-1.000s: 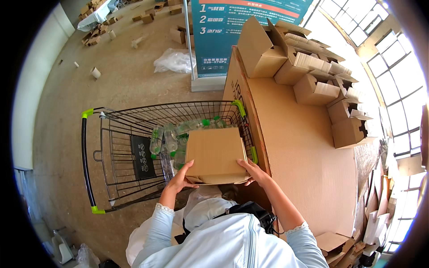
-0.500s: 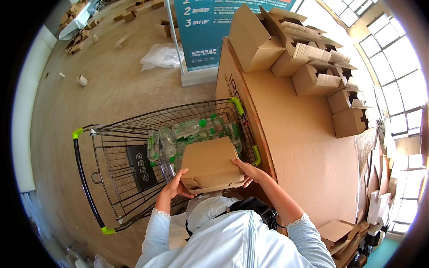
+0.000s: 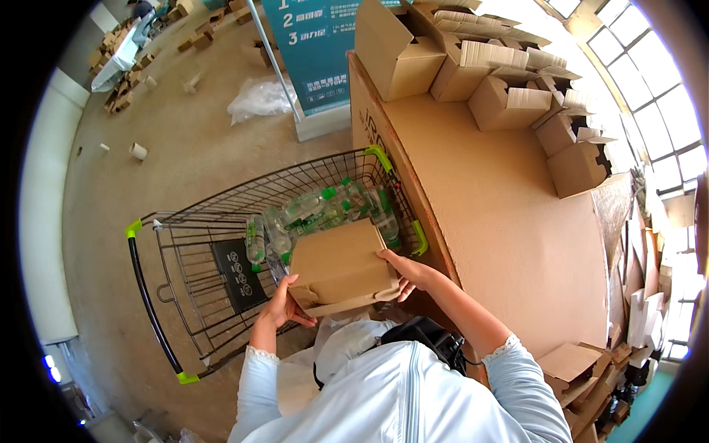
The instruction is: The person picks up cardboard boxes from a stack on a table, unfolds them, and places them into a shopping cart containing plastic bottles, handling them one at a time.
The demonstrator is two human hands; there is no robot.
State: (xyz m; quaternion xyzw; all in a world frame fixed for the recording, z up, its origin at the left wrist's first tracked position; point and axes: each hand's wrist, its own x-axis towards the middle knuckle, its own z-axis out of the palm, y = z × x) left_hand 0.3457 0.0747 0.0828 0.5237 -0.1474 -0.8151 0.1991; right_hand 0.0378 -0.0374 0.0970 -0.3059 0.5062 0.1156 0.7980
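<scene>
The left hand (image 3: 279, 306) is pressing against the near left corner of a closed brown cardboard box (image 3: 341, 267), its grip curling around the lower edge with the fingers (image 3: 289, 286) spread up the side. The right hand (image 3: 408, 272) is clasping the opposite side of the same box, thumb lying along the top edge and the other fingers tucking underneath, so both grips are closing on the box and bearing it between them. The box is hanging tilted, its near edge lower, just above the near end of a wire shopping cart (image 3: 192, 251) with green corner caps. Just beyond the hands, inside the cart's basket, clear plastic bottles (image 3: 325, 210) with green caps are lying in a heap. To the right of the right hand, a big cardboard-covered desk (image 3: 502, 221) is running away from the person, touching the cart's side. Farther off, at its far end, open empty cartons (image 3: 473, 66) are standing stacked together. Beyond the cart, a teal sign board (image 3: 314, 44) is standing on the floor, with a crumpled clear plastic bag (image 3: 258, 100) beside it.
</scene>
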